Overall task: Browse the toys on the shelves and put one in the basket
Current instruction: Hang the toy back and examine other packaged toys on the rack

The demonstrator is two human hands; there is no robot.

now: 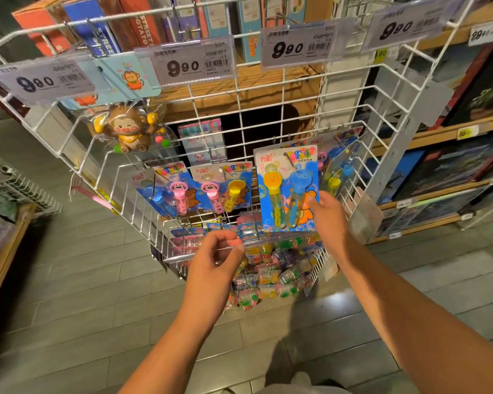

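Head view: white wire rack (282,129), grey plank floor (83,280), wooden shelving (439,135).

Monkey toy (130,129) above bubble packs (194,189)

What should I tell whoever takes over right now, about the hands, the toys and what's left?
Right hand holds the bubble wand card by its lower right corner, in front of the wire rack.
Left hand is loosely curled near the lower hooks; whether it holds anything is unclear.
More wand cards and a monkey toy hang on the rack.
Done: one toy picked out.
Left: put it in the basket, which is not in view.
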